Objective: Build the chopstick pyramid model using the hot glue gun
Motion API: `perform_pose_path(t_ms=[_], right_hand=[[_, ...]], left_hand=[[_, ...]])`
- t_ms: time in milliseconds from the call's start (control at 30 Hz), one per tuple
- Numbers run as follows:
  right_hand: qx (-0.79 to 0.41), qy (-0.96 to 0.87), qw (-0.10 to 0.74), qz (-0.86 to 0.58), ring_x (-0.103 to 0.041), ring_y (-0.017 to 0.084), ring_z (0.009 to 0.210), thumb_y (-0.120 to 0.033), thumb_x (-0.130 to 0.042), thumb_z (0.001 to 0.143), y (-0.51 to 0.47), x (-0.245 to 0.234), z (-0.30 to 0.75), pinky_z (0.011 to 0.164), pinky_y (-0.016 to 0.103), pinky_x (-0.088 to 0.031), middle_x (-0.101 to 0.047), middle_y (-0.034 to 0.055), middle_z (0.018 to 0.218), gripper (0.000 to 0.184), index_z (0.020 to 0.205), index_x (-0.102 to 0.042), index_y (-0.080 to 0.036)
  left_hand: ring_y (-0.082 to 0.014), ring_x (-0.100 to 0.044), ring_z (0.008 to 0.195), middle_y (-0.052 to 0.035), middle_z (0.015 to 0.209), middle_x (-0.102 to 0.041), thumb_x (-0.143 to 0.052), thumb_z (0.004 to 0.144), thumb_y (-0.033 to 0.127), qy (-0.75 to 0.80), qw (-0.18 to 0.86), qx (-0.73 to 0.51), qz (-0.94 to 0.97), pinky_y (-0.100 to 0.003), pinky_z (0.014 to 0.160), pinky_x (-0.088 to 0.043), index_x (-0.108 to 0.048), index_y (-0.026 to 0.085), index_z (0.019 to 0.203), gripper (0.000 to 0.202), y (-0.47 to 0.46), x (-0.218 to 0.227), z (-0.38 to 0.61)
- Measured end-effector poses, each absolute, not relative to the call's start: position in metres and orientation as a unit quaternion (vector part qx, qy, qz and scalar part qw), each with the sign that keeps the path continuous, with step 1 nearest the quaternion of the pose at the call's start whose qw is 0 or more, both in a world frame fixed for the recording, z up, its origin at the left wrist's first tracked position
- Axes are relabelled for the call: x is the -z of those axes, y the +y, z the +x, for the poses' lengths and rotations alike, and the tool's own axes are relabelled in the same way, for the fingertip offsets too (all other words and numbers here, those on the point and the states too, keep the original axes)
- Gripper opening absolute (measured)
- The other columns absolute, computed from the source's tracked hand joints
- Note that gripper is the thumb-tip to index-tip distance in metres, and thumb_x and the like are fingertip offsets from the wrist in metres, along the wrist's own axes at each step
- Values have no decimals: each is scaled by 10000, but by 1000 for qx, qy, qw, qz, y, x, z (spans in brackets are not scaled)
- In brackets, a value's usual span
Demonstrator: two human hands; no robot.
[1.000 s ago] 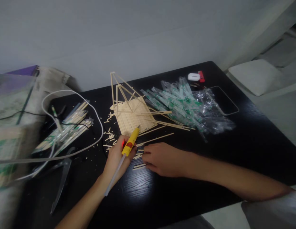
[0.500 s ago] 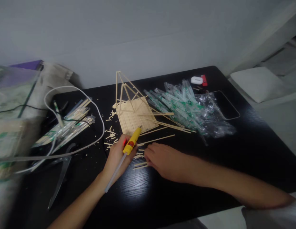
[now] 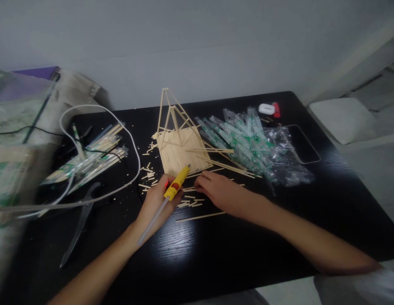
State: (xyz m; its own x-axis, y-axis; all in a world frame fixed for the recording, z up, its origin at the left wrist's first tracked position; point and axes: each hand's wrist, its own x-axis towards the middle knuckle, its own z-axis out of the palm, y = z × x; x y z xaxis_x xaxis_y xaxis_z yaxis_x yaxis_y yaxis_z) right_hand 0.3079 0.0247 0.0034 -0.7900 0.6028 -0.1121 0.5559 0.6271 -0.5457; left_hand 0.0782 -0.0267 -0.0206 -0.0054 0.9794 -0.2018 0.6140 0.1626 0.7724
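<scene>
My left hand (image 3: 159, 197) is wrapped round a yellow hot glue gun (image 3: 177, 184), its nozzle pointing up and away. A whitish glue stick (image 3: 152, 223) sticks out of the gun's back, and a red light glows by the fingers. My right hand (image 3: 216, 190) is closed, fingertips pinched on a thin bamboo chopstick (image 3: 190, 189) low over the table; the palm hides most of it. Just beyond both hands lies a flat panel of chopsticks side by side (image 3: 174, 156), with a pointed stick frame (image 3: 174, 120) rising from its far part.
Short cut pieces (image 3: 190, 202) and a loose stick (image 3: 200, 217) lie near my hands. Clear wrappers (image 3: 241, 135) and a phone (image 3: 303, 144) are to the right, beside a white case (image 3: 266, 109). Leftward are wrapped chopsticks (image 3: 98, 163), pliers (image 3: 79, 224) and a looping white cable (image 3: 133, 148).
My right hand has moved away from me and slightly right, taking one of the two near chopsticks; the other stays on the table. The left hand still holds the glue gun.
</scene>
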Motion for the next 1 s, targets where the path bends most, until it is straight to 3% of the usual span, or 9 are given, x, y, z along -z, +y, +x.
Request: perform_pose_path(t_ms=[467,667,1000], right_hand=[[-181,-924,122,-315,-586,248,868,-107,-604,1037,18,18,298,838,400,-514,-660,96,915,143,924,-684,-140],[-241,-884,220,-335,-610,270,1006,-169,-703,1003,17,33,296,924,428,-519,-676,106,1020,29,1011,-680,-154],[-280,-857,291,-319,-634,252,976,-138,-712,978,16,47,293,886,399,-498,-690,85,989,31,991,-698,-163]], left_hand=[[-165,-652,687,15,819,-737,-674,800,319,659,380,-248,600,-277,644,-461,-641,229,953,180,-25,19,77],[-173,-675,695,9,820,-748,-669,797,308,660,387,-257,590,-276,638,-475,-655,230,956,177,-26,21,77],[-194,-710,747,9,852,-757,-661,826,339,667,372,-254,593,-296,680,-488,-636,242,957,165,-27,23,76]])
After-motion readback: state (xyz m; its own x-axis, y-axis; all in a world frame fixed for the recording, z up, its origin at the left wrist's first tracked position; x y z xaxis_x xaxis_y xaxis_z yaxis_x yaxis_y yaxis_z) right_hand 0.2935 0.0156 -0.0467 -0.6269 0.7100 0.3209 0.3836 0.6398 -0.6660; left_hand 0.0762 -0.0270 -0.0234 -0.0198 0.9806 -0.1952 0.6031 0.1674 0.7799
